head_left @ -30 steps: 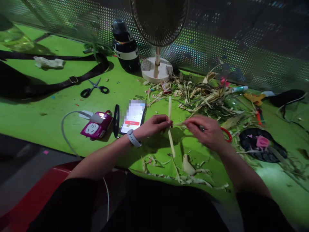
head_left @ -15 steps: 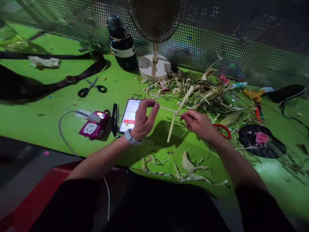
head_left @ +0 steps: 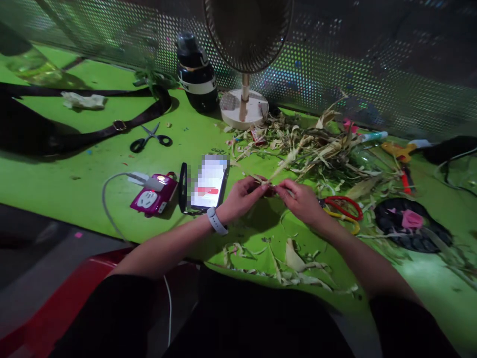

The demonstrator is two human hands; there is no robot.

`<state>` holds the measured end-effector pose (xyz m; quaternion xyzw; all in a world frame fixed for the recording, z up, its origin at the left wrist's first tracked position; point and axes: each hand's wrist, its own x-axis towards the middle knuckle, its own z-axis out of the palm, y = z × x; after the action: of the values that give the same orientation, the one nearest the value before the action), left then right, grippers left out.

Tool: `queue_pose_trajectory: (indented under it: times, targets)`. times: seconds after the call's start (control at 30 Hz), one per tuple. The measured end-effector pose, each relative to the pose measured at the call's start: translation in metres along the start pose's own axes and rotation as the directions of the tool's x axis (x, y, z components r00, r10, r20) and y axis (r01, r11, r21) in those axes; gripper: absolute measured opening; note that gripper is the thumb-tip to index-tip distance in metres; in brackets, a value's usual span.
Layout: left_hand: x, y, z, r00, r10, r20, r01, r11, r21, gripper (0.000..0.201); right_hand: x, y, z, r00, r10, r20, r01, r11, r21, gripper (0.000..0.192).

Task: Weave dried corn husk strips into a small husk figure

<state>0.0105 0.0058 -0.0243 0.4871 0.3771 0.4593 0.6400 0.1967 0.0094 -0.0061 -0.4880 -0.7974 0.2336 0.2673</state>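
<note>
My left hand (head_left: 244,197) and my right hand (head_left: 301,199) meet above the green table (head_left: 74,169), both pinching a pale dried leaf strip (head_left: 286,161) that slants up and away to the right. A white watch sits on my left wrist. Behind the strip lies a heap of dried leaf scraps (head_left: 320,146). Red-handled scissors (head_left: 343,206) lie just right of my right hand.
A lit phone (head_left: 208,181) and a magenta power strip (head_left: 153,194) lie left of my hands. Black scissors (head_left: 151,138), a dark strap, a black bottle (head_left: 197,74) and a fan base (head_left: 244,107) stand further back. More scraps (head_left: 290,263) litter the near edge.
My hands, apart half a second ago, have come together on the strip. The strip has swung from near upright to a low slant pointing up and right.
</note>
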Motion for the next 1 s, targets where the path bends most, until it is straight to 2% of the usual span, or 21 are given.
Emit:
queue_pose_trajectory:
  times: [0.07, 0.1, 0.13, 0.17, 0.23, 0.27, 0.33, 0.37, 0.4, 0.47, 0.53, 0.6, 0.67, 0.77, 0.87, 1.0]
  targets:
    - [0.003, -0.002, -0.001, 0.991, -0.044, -0.124, 0.024, 0.987, -0.161, 0.033, -0.003, -0.003, 0.0, 0.97, -0.083, -0.228, 0.052, 0.989, -0.141, 0.018]
    - [0.005, -0.003, -0.001, 0.984, -0.051, -0.172, 0.015, 0.978, -0.206, 0.033, -0.005, -0.006, 0.001, 0.948, -0.119, -0.294, 0.069, 0.982, -0.176, 0.017]
    - [0.005, -0.003, 0.0, 0.977, -0.049, -0.207, 0.0, 0.972, -0.233, 0.032, -0.007, -0.009, 0.003, 0.945, -0.128, -0.302, 0.079, 0.983, -0.168, 0.017]
    - [0.006, -0.003, 0.0, 0.974, -0.044, -0.221, -0.014, 0.968, -0.251, 0.032, -0.009, -0.012, 0.006, 0.962, -0.105, -0.253, 0.078, 0.991, -0.111, 0.017]
    - [0.005, -0.003, 0.002, 0.977, -0.042, -0.211, -0.023, 0.955, -0.295, 0.033, -0.012, -0.018, 0.015, 0.999, 0.024, -0.022, -0.021, 0.992, 0.126, 0.023]
    - [0.005, -0.003, 0.002, 0.979, -0.045, -0.2, -0.021, 0.949, -0.316, 0.034, -0.012, -0.019, 0.019, 0.989, 0.086, 0.122, -0.116, 0.955, 0.272, 0.028]
    - [0.005, -0.003, 0.002, 0.98, -0.045, -0.196, -0.022, 0.945, -0.327, 0.036, -0.012, -0.02, 0.024, 0.927, 0.14, 0.349, -0.303, 0.829, 0.471, 0.034]
    - [0.005, -0.003, 0.002, 0.978, -0.038, -0.205, -0.028, 0.95, -0.311, 0.036, -0.011, -0.019, 0.025, 0.904, 0.149, 0.401, -0.355, 0.786, 0.507, 0.032]
    - [0.006, -0.004, 0.001, 0.976, -0.027, -0.218, -0.037, 0.959, -0.282, 0.036, -0.01, -0.018, 0.023, 0.898, 0.158, 0.41, -0.367, 0.783, 0.502, 0.029]
    - [0.008, -0.004, -0.001, 0.972, -0.002, -0.235, -0.051, 0.974, -0.221, 0.034, -0.008, -0.014, 0.016, 0.939, 0.15, 0.31, -0.268, 0.883, 0.385, 0.026]
    - [0.009, -0.003, -0.004, 0.974, 0.008, -0.228, -0.046, 0.986, -0.163, 0.032, -0.007, -0.011, 0.007, 0.989, 0.057, 0.135, -0.078, 0.985, 0.151, 0.025]
    - [0.009, -0.001, -0.006, 0.982, 0.004, -0.191, -0.024, 0.995, -0.099, 0.03, -0.006, -0.008, 0.001, 0.997, -0.079, -0.022, 0.077, 0.994, -0.081, 0.024]
    - [0.007, 0.002, -0.008, 0.993, -0.011, -0.119, 0.007, 1.0, -0.03, 0.029, -0.005, -0.005, -0.002, 0.978, -0.177, -0.107, 0.155, 0.971, -0.184, 0.024]
    - [0.004, 0.004, -0.011, 0.999, -0.042, 0.019, 0.041, 0.999, 0.026, 0.028, -0.003, -0.002, -0.001, 0.979, -0.197, -0.054, 0.192, 0.978, -0.087, 0.025]
    - [0.004, 0.004, -0.012, 0.994, -0.055, 0.096, 0.053, 0.998, 0.024, 0.029, -0.001, -0.001, 0.001, 0.996, -0.088, 0.025, 0.087, 0.994, 0.062, 0.023]
    - [0.004, 0.004, -0.012, 0.985, -0.089, 0.146, 0.089, 0.996, 0.008, 0.038, -0.001, -0.001, 0.0, 0.999, 0.013, 0.044, -0.021, 0.984, 0.175, 0.02]
